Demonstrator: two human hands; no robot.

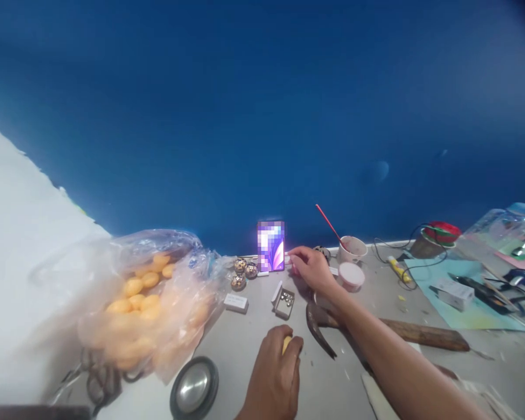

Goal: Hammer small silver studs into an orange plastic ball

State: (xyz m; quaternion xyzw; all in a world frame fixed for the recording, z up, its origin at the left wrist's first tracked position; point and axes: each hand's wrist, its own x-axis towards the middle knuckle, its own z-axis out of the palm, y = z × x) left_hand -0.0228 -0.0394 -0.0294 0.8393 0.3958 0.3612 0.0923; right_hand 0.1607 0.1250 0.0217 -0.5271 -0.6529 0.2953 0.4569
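Note:
My left hand is low in the middle, its fingers curled round a small yellow ball that is mostly covered. My right hand reaches far forward, fingertips together beside the right edge of a lit phone leaning against the wall. Something pink shows under those fingers; I cannot make out what. Between the hands lies an open little box of shiny studs. Several patterned balls sit left of the phone. A clear bag holds several yellow balls.
A claw hammer lies under my right forearm. Behind it stand a white cup with a red stick and a round pink-white lid. A small white box, a round metal-centred dish and scissors lie left.

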